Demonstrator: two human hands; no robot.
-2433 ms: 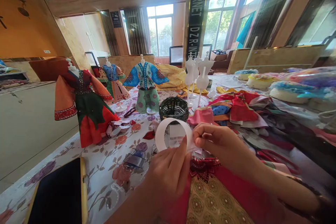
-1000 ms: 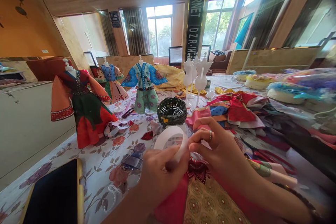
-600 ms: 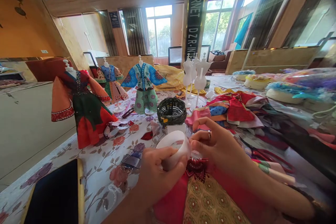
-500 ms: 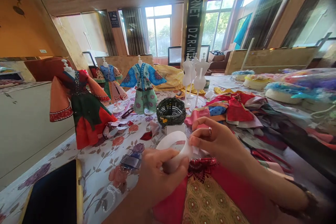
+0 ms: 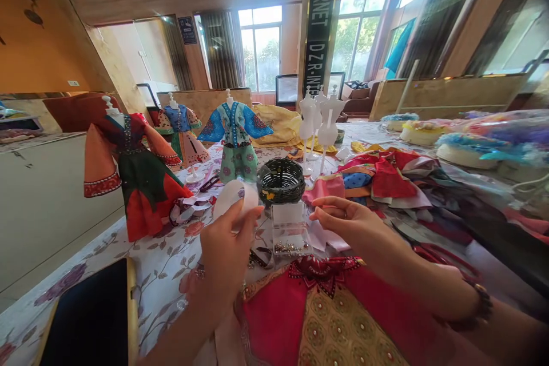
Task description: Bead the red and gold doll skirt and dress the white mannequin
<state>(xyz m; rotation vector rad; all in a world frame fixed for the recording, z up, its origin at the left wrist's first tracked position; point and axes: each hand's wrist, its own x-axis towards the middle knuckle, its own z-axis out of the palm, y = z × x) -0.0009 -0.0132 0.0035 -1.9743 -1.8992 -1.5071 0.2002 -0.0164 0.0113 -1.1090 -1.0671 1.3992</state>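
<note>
My left hand (image 5: pixel 225 246) grips a roll of white tape (image 5: pixel 250 199), thumb and fingers pinching its band, above the flowered tablecloth. Across from it, my right hand (image 5: pixel 354 226) is raised with thumb and fingertips brought together; whatever they may hold is too small to make out. Between the hands lies a clear plastic box (image 5: pixel 290 233) with its lid up and small beads inside. Just below, a small crimson and gold doll dress (image 5: pixel 337 320) is spread flat, its embroidered collar toward the box. A dark wicker basket (image 5: pixel 281 186) stands behind the box.
Dressed doll forms (image 5: pixel 132 166) stand at the left, and bare white mannequins (image 5: pixel 329 120) behind the basket. A phone (image 5: pixel 88 320) lies at front left. Red-handled scissors (image 5: pixel 448 257) and heaped fabric (image 5: pixel 386 177) are on the right.
My left hand has carried the tape roll left and slightly up, away from my right hand. The bead box between them has come into view. My right hand has barely moved.
</note>
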